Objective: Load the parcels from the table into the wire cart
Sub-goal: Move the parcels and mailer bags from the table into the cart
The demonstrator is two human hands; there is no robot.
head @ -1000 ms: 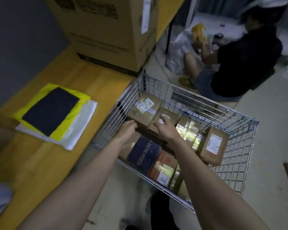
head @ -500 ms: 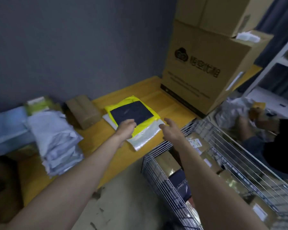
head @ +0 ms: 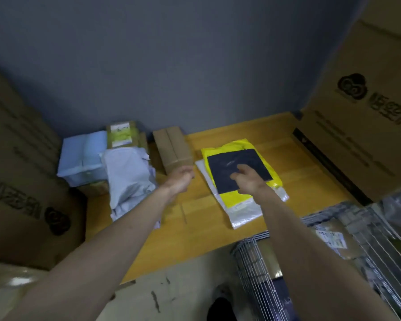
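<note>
A stack of flat parcels, a dark one (head: 239,172) on a yellow one (head: 235,147) on a clear bag (head: 243,213), lies on the wooden tabletop (head: 310,172) under the right hand (head: 250,180), whose loosely bent fingers touch the top parcel without gripping. The left hand (head: 180,179) hovers loosely curled and empty by a brown box (head: 173,151). Grey wall behind; the wire cart (head: 252,269) is blurred and cut off at lower right.

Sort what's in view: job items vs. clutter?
Job:
- flat black parcel, on top of the stack, under the right hand
- yellow mailer
- clear poly bag
- small brown box, near the left hand
- grey mailers
- wire cart

Lying about:
- big printed carton
- carton on the left
</note>
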